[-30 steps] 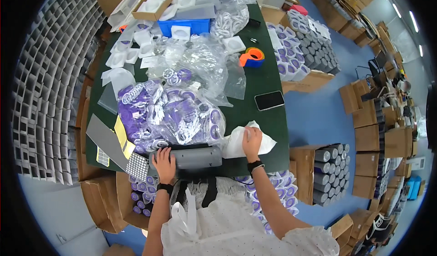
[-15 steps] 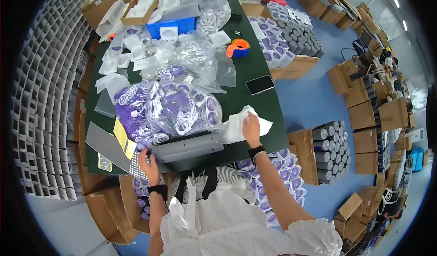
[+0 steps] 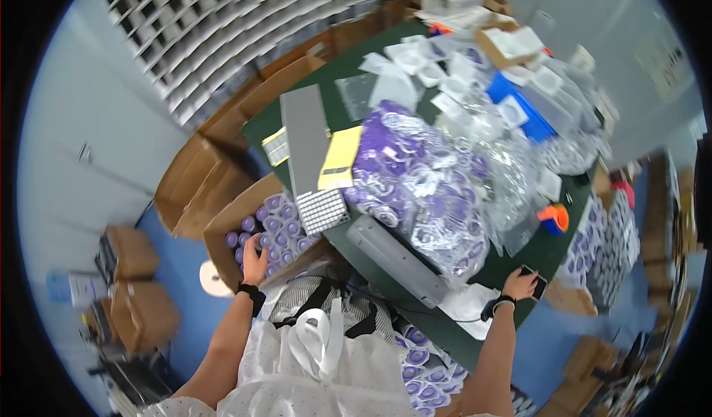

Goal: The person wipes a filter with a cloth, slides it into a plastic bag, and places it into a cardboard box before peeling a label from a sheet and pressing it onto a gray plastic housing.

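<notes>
My left hand [image 3: 256, 260] reaches into an open cardboard box [image 3: 215, 232] on the left, fingers stretched out and apart over upright cylinders with purple tops [image 3: 278, 228]. Whether it touches one is unclear. On the table's right edge my right hand [image 3: 522, 285] lies with fingers spread at the near side of a black phone [image 3: 540, 288], partly covering it. Crumpled white paper [image 3: 475, 302] lies beside my right wrist. Between my hands, along the table's near edge, rests a long grey device [image 3: 397, 261].
Bagged purple and white parts [image 3: 423, 183] are heaped on the dark green table [image 3: 356, 280]. Near them are a blue bin [image 3: 523, 109], an orange and blue tape dispenser [image 3: 554, 218], a yellow sheet [image 3: 341, 154] and a long grey panel [image 3: 302, 131]. More cardboard boxes [image 3: 144, 313] stand on the blue floor.
My view has swung to the left. My left hand has left the grey device's end for the box of cylinders. My right hand has let go of the white paper and moved to the phone.
</notes>
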Available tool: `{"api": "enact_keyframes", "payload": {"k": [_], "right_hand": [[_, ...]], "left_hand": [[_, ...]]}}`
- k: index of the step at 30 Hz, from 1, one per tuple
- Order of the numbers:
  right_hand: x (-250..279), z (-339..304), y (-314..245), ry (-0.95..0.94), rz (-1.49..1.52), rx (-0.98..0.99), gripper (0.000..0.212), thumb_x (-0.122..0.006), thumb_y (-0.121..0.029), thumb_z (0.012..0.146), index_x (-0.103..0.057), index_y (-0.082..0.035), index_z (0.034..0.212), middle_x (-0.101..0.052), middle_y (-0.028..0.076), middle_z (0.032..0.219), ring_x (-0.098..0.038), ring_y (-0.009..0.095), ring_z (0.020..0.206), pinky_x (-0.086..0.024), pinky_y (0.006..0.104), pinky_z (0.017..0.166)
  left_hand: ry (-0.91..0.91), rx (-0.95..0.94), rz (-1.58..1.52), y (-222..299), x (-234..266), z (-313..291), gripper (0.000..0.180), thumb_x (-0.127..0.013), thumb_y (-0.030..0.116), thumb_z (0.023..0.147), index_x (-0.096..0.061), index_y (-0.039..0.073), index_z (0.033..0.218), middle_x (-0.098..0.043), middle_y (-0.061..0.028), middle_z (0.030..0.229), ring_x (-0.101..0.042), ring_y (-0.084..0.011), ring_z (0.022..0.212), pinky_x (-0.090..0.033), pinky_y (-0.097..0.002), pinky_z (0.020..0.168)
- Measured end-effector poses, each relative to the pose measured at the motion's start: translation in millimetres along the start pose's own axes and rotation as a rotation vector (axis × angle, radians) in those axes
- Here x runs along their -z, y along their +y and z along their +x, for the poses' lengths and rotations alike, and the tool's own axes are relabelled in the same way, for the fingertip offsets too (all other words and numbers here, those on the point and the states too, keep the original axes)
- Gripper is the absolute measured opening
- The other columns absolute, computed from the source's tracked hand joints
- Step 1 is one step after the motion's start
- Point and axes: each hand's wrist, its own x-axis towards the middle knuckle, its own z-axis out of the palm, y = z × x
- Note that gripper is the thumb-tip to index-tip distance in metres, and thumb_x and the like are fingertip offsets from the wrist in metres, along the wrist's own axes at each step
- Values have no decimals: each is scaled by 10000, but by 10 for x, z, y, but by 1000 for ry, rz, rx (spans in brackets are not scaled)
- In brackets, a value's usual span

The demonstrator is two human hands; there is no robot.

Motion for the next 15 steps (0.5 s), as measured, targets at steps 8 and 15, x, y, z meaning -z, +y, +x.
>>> {"api": "enact_keyframes", "payload": {"k": [8, 15], "right_hand": [[-446, 28, 254, -171, -169, 47, 613, -575, -297, 829, -389, 19, 1320, -465, 193, 1333, -397, 356, 1272, -359, 510, 998], [-238, 107, 199, 298, 107, 158, 465, -533, -138, 844, -446, 74, 1249, -524, 242, 1206, -497, 395, 1110, -391, 479, 958]], "left_hand": [[105, 639, 10, -988, 136, -1318, 460, -609, 73, 802, -472, -7, 1233, -536, -170, 1221, -545, -310, 1097, -431, -386, 951], [-72, 674, 25, -1027, -4, -1261, 468, -622, 97, 802, -455, 3, 1228, -546, -177, 1193, -564, -304, 1056, -452, -390, 905]]}}
